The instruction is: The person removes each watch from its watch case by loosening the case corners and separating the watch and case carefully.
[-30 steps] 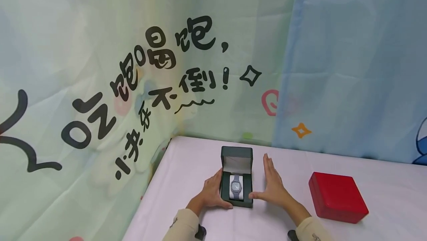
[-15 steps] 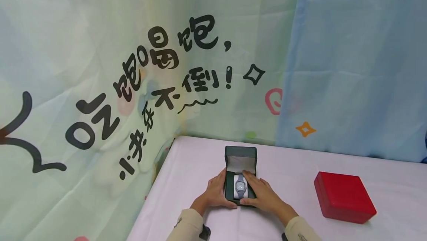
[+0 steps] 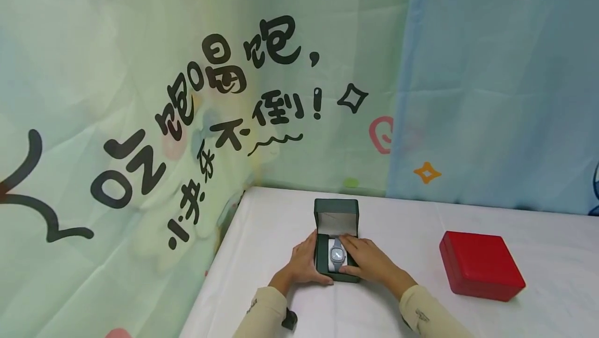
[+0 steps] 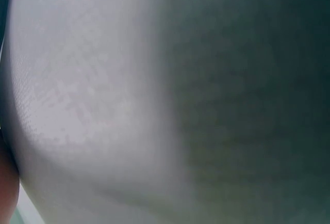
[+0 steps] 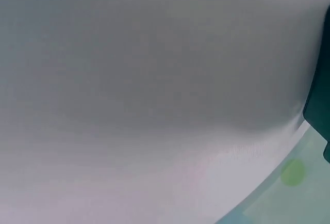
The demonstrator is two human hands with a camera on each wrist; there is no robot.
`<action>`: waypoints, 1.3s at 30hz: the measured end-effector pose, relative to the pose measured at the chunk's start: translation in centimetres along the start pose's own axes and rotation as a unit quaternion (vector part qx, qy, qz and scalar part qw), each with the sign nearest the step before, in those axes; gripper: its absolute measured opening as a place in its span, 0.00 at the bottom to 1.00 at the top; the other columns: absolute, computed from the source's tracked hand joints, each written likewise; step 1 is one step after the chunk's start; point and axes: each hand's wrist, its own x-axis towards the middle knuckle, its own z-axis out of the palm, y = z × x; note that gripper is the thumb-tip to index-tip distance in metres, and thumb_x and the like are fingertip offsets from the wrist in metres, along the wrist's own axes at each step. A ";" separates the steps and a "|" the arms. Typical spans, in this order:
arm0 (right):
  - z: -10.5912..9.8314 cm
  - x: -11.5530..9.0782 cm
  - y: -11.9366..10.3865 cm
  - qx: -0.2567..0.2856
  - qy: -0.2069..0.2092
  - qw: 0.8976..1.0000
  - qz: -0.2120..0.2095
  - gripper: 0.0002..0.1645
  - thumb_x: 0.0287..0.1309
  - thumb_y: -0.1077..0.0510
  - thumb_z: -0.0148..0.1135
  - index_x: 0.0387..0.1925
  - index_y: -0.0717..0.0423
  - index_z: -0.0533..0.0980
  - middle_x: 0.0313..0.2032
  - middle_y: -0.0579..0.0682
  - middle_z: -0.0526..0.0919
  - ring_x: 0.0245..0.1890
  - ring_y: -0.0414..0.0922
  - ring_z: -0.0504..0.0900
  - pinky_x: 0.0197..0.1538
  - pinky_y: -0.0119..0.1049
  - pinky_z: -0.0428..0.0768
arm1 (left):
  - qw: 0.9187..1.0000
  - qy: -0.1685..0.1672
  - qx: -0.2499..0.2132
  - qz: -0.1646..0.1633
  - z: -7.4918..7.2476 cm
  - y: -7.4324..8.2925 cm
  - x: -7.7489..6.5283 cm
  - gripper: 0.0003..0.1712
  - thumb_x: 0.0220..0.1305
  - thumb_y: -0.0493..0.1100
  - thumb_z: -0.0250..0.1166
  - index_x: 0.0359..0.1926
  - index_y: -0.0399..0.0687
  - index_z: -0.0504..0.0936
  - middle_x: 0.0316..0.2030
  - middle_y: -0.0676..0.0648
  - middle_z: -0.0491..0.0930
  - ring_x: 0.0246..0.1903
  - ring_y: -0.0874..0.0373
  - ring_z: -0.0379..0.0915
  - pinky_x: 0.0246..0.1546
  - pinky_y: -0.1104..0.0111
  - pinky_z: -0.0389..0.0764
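A dark green watch box (image 3: 322,271) stands on the table with its lid (image 3: 336,205) raised at the back and a pale lining showing. Inside it, a wristwatch (image 3: 337,254) with a square face and a grey-blue strap is wrapped on a white cushion (image 3: 331,263). My left hand (image 3: 303,264) holds the box, fingers along its left side and thumb at the front corner. From the right, my right hand (image 3: 368,261) reaches over the box's edge and pinches the watch, fingertips at its upper end and thumb at its lower end. The right fingers cover part of the box.
A shut red box (image 3: 482,265) sits on the white-covered table (image 3: 398,234) to the right. Behind and to the left hang printed cloths (image 3: 299,171) with black lettering. The right wrist view catches a corner of a dark green box (image 5: 320,95).
My right hand has come in from the right, off the box, onto the watch. My left hand keeps its hold on the box's left side.
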 end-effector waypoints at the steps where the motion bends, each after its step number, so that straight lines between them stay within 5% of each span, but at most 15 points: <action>1: 0.0 0.0 0.0 -0.008 0.009 1.000 -0.014 0.43 0.49 0.42 0.63 0.56 0.72 0.66 0.53 0.64 0.73 0.52 0.57 0.74 0.53 0.52 0.72 | 1.000 -0.001 -0.003 -0.002 0.0 0.0 0.0 0.70 0.35 0.58 0.74 0.70 0.40 0.38 0.69 0.42 0.50 0.67 0.52 0.50 0.63 0.57 0.54; 22: -0.5 0.7 0.3 0.007 0.048 0.998 -0.041 0.43 0.37 0.45 0.73 0.51 0.70 0.72 0.47 0.62 0.76 0.45 0.55 0.79 0.46 0.44 0.78 | 1.000 -0.009 0.007 -0.006 0.2 -0.3 0.4 0.72 0.36 0.60 0.74 0.70 0.42 0.36 0.70 0.43 0.49 0.68 0.52 0.49 0.64 0.57 0.54; 32: -0.5 -0.2 0.4 -0.099 0.211 0.966 -0.116 0.48 0.27 0.43 0.76 0.50 0.68 0.73 0.45 0.59 0.78 0.42 0.51 0.79 0.42 0.40 0.80 | 1.000 -0.004 0.009 -0.004 0.3 0.4 0.6 0.72 0.35 0.60 0.74 0.70 0.43 0.37 0.69 0.44 0.50 0.67 0.52 0.50 0.64 0.56 0.54; 39: -6.0 -1.2 -1.4 0.042 0.290 0.956 -0.023 0.46 0.28 0.52 0.78 0.52 0.68 0.71 0.48 0.58 0.76 0.45 0.50 0.78 0.41 0.41 0.81 | 1.000 0.003 -0.007 -0.003 0.2 0.0 -0.3 0.71 0.35 0.59 0.74 0.70 0.41 0.38 0.69 0.43 0.50 0.66 0.50 0.51 0.63 0.54 0.54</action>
